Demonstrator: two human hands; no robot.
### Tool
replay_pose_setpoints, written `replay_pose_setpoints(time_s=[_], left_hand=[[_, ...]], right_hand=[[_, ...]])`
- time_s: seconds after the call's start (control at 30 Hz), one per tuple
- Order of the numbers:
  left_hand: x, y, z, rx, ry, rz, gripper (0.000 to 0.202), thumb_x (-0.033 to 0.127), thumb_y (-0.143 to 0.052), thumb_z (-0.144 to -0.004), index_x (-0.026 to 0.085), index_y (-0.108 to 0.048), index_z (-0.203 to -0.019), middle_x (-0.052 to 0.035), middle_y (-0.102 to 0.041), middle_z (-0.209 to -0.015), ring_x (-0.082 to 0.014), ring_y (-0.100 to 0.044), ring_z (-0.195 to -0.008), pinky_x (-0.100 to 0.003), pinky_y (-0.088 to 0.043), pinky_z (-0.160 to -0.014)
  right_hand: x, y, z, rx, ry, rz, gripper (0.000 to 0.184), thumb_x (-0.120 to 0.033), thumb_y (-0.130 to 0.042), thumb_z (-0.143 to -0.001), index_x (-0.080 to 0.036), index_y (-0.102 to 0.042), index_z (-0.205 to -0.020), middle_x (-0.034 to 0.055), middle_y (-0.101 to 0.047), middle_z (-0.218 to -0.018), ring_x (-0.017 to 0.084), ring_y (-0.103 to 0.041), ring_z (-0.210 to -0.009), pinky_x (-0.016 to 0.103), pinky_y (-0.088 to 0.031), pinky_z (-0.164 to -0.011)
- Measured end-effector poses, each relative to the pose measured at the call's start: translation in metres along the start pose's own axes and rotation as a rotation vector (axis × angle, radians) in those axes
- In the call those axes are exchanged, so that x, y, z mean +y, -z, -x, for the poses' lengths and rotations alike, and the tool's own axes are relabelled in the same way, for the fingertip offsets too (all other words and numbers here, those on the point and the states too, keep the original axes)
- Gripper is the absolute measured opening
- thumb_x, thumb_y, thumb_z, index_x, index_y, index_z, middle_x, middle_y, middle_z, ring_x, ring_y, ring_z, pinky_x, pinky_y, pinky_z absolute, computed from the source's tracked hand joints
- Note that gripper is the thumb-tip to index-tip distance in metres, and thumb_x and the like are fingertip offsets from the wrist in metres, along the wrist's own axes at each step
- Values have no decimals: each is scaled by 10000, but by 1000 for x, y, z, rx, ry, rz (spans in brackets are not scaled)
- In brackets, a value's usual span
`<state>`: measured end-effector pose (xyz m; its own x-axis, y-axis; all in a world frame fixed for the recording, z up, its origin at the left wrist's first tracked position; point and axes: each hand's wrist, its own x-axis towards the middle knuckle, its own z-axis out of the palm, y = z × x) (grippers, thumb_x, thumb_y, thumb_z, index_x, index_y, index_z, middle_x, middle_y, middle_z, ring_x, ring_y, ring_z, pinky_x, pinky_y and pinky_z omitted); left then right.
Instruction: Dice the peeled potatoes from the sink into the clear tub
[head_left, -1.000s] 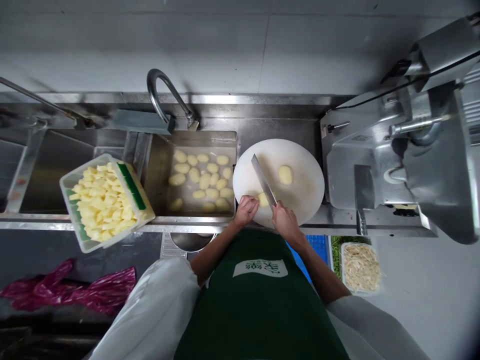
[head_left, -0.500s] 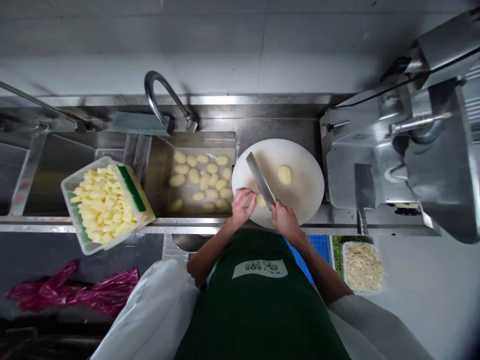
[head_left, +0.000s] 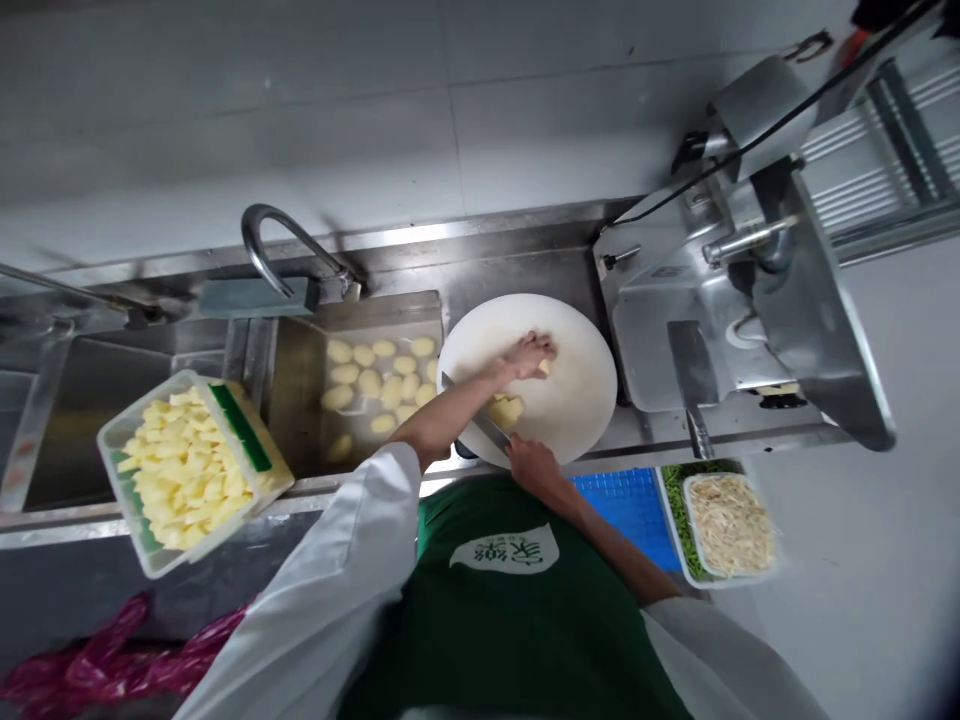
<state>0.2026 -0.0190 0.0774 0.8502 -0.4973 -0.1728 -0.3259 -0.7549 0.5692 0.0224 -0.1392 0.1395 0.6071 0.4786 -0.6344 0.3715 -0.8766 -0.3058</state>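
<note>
A round white cutting board (head_left: pixel 577 400) lies on the steel counter. My left hand (head_left: pixel 529 355) reaches across it and closes over a whole peeled potato (head_left: pixel 546 367) near its middle. My right hand (head_left: pixel 531 462) sits at the board's near edge, gripping the handle of a cleaver (head_left: pixel 472 414) whose blade lies low, pointing left. A small heap of cut potato pieces (head_left: pixel 507 409) rests on the board beside the blade.
A sink basin (head_left: pixel 375 385) left of the board holds several peeled potatoes in water under a curved tap (head_left: pixel 270 250). A clear tub of potato chunks (head_left: pixel 187 465) perches on the sink edge. A steel slicing machine (head_left: pixel 720 300) stands at right. Below are a blue crate (head_left: pixel 630 505) and a tray of shreds (head_left: pixel 731 525).
The potato under the knife is now cut into pieces. My left hand left it and reached to the whole potato farther back. The cleaver dropped lower and swung left. The view tilted.
</note>
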Motion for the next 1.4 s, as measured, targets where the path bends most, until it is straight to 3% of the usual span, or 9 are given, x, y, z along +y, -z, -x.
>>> replay_pose_setpoints(time_s=[0.17, 0.27, 0.33, 0.4, 0.5, 0.67, 0.87, 1.17, 1.4], left_hand=[[-74, 52, 17, -60, 81, -98, 337, 108, -843, -610, 128, -697, -913, -103, -640, -1132, -304, -497, -1219, -535, -284, -1135], [-119, 82, 60, -39, 160, -87, 337, 162, -840, -649, 146, -710, -960, -101, -633, -1145, -281, -538, -1138, -547, -327, -1102], [-130, 80, 98, 2, 174, -49, 372, 210, -822, -703, 159, -703, -1051, -102, -613, -1188, -264, -536, -1134, -525, -352, -1093], [-122, 59, 132, 75, 157, 2, 382, 229, -804, -741, 158, -691, -1099, -106, -595, -1210, -268, -511, -1165, -532, -349, -1100], [-84, 4, 167, 168, 125, 54, 388, 232, -785, -774, 196, -676, -1144, -104, -547, -1271, -276, -482, -1193, -522, -377, -1095], [-25, -62, 182, 557, 181, 107, 211, 290, -651, -903, 206, -658, -1096, -100, -523, -1171, -240, -481, -1111, -422, -463, -1006], [-23, -69, 178, 608, 103, 46, 138, 244, -524, -973, 210, -656, -988, -82, -539, -1063, -224, -466, -1026, -389, -477, -928], [-24, -82, 185, 712, 84, 60, 155, 253, -500, -993, 188, -640, -1008, -92, -536, -1077, -216, -489, -1040, -394, -481, -938], [-24, -96, 186, 738, 106, 37, 218, 231, -417, -1013, 170, -626, -1028, -113, -586, -1037, -225, -522, -1010, -406, -491, -911]], right_hand=[[17, -4, 3, 26, -33, -68, 314, -300, -322, -1032, -151, -557, -1177, 150, -707, -1023, 272, -689, -973, 329, -465, -801], [35, -5, 8, 39, -97, -79, 304, -290, -308, -1035, -144, -550, -1148, 149, -707, -1005, 263, -691, -960, 313, -449, -774], [48, -3, 13, 55, -164, -76, 304, -293, -295, -1039, -140, -538, -1140, 148, -704, -993, 256, -692, -947, 302, -436, -753], [58, -1, 18, 78, -217, -71, 308, -302, -282, -1042, -138, -526, -1134, 145, -701, -973, 256, -694, -927, 297, -423, -734], [63, 1, 25, 83, -213, -44, 297, -298, -274, -1042, -142, -518, -1112, 135, -701, -935, 262, -697, -897, 298, -409, -713], [55, 1, 35, 26, -120, 76, 286, -266, -254, -1041, -142, -497, -1129, 129, -704, -902, 264, -698, -861, 302, -395, -688], [57, 11, 42, 24, -24, 157, 287, -268, -242, -1044, -152, -495, -1115, 122, -697, -892, 257, -694, -839, 305, -396, -691], [50, 7, 9, -45, -20, 163, 263, -222, -285, -1034, -122, -519, -1101, 139, -695, -932, 246, -686, -878, 295, -389, -692], [50, 11, 33, 1, 24, 180, 291, -279, -252, -1048, -138, -500, -1106, 120, -695, -857, 252, -696, -819, 298, -382, -658]])
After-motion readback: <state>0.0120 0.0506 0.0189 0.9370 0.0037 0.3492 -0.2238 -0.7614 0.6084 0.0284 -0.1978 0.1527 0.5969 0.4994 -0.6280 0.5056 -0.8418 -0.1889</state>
